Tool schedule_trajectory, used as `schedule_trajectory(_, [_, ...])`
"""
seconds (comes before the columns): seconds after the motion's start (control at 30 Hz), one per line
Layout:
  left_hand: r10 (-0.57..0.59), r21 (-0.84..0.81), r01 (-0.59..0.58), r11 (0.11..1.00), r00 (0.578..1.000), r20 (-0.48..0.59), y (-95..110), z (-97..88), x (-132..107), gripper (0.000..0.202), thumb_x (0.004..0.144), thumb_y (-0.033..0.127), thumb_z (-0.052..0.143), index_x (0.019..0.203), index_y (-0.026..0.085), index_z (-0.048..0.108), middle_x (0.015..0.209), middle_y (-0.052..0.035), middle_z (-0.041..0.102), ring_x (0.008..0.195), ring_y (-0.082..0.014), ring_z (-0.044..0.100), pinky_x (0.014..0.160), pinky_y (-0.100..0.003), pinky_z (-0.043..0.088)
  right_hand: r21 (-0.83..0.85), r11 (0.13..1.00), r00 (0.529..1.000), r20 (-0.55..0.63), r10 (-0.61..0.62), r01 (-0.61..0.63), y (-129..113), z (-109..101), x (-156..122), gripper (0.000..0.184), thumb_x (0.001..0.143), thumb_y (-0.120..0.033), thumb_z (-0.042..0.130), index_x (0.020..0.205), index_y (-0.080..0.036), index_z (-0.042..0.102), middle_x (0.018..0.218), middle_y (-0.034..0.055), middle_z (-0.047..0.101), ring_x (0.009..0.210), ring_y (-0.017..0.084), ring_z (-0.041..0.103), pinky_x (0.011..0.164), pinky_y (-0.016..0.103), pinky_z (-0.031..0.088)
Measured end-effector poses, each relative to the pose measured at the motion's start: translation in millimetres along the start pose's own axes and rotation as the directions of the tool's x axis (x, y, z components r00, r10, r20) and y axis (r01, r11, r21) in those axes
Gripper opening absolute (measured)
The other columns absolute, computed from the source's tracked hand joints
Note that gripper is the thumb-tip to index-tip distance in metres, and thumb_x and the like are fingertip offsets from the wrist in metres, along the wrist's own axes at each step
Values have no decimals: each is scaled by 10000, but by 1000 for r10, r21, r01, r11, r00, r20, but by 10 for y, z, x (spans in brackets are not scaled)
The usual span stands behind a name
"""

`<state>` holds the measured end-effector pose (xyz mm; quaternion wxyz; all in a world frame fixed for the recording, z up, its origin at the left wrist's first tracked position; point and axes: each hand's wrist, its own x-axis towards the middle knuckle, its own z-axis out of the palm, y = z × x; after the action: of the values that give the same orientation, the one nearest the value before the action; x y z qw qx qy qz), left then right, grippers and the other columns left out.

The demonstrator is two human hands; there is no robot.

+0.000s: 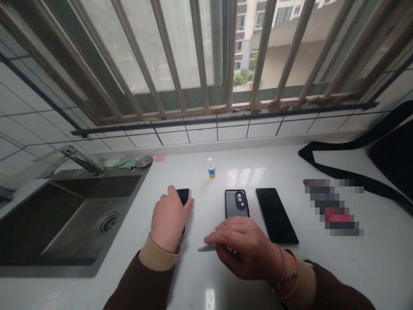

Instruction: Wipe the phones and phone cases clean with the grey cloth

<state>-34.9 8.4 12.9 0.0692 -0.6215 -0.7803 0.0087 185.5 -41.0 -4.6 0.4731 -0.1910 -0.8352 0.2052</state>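
Note:
My left hand (167, 219) is closed around a phone (183, 196) lying on the counter, with the thumb along its right edge. Most of the phone is hidden under the palm. My right hand (245, 247) grips a slim, pointed grey tool (205, 248) whose tip points left; the rest is hidden in the fingers, so its kind cannot be made out. Just beyond that hand lies a dark phone case (232, 206) with a camera cutout, partly covered by the hand. To its right rests a flat black slab like a larger phone (277, 216).
A small white bottle (211, 168) stands behind the phones. At left is a steel sink (129, 219) with a faucet (85, 161), green cloth (125, 162) and drain lid (144, 162). A black strap (338, 172) and a blurred item (334, 209) lie at right. A barred window rises behind.

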Motion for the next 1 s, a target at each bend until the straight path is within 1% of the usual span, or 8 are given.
schedule_trajectory(0.23, [-7, 16, 6, 1000, 1000, 17, 63, 21, -2, 446, 1017, 480, 630, 1230, 94, 563, 966, -200, 745, 896, -371, 761, 730, -388, 517, -20, 1000, 1000, 27, 6, -5, 8, 0, -5, 210, 973, -136, 597, 1135, -179, 722, 838, 43, 795, 696, 185, 725, 693, 333, 577])
schedule_trajectory(0.37, [45, 18, -45, 999, 999, 11, 221, 5, -66, 387, 1018, 437, 626, 1212, 106, 574, 978, -197, 738, 910, -364, 759, 762, -396, 533, -20, 1000, 1000, 27, 2, -2, -4, 2, -1, 214, 978, -142, 585, 1140, -184, 719, 825, 36, 785, 692, 180, 718, 686, 328, 562])
schedule_trajectory(0.53, [90, 5, -90, 996, 996, -1, 401, -17, -105, 395, 1011, 452, 642, 1208, 117, 577, 971, -184, 735, 897, -349, 758, 762, -391, 544, -3, 1000, 1000, 21, -11, 11, 12, 11, 0, 220, 972, -138, 589, 1146, -185, 716, 821, 31, 787, 664, 175, 707, 676, 326, 561])
schedule_trajectory(0.73, [60, -13, -59, 998, 998, 36, 427, -54, -106, 473, 1005, 491, 667, 1254, 97, 584, 957, -173, 730, 851, -337, 744, 733, -385, 540, -18, 1000, 1000, 5, 4, -4, 7, 12, -8, 220, 967, -136, 597, 1140, -182, 726, 811, 36, 787, 662, 180, 710, 681, 334, 582])
schedule_trajectory(0.8, [67, 6, -67, 998, 997, -28, 429, -75, -115, 522, 1004, 561, 655, 1230, 92, 620, 1020, -201, 718, 943, -369, 723, 801, -428, 549, -16, 1000, 1000, -19, -8, 8, -13, 10, 2, 223, 960, -128, 599, 1135, -180, 728, 822, 40, 797, 674, 180, 721, 702, 335, 599])
schedule_trajectory(0.9, [132, 18, -132, 991, 969, -208, 475, -101, -119, 551, 1019, 618, 603, 1129, 86, 700, 1219, -269, 661, 1231, -445, 594, 1006, -532, 505, -1, 999, 997, -62, -37, 37, -45, 3, 23, 228, 949, -117, 610, 1134, -177, 729, 838, 43, 812, 683, 176, 732, 721, 329, 617])
schedule_trajectory(0.93, [168, -1, -173, 985, 957, -237, 507, -103, -121, 542, 1029, 608, 588, 1099, 88, 723, 1262, -273, 643, 1280, -448, 550, 1046, -542, 485, 3, 999, 996, -73, -45, 45, -55, -2, 29, 231, 949, -116, 610, 1138, -177, 729, 838, 43, 814, 684, 176, 733, 721, 327, 620])
schedule_trajectory(1.0, [250, -73, -271, 960, 944, -215, 600, -91, -137, 510, 1042, 583, 580, 1053, 106, 761, 1268, -249, 638, 1272, -418, 533, 1045, -520, 488, 5, 998, 995, -88, -55, 56, -71, -19, 39, 238, 955, -121, 604, 1148, -178, 730, 830, 44, 813, 679, 175, 732, 706, 323, 618])
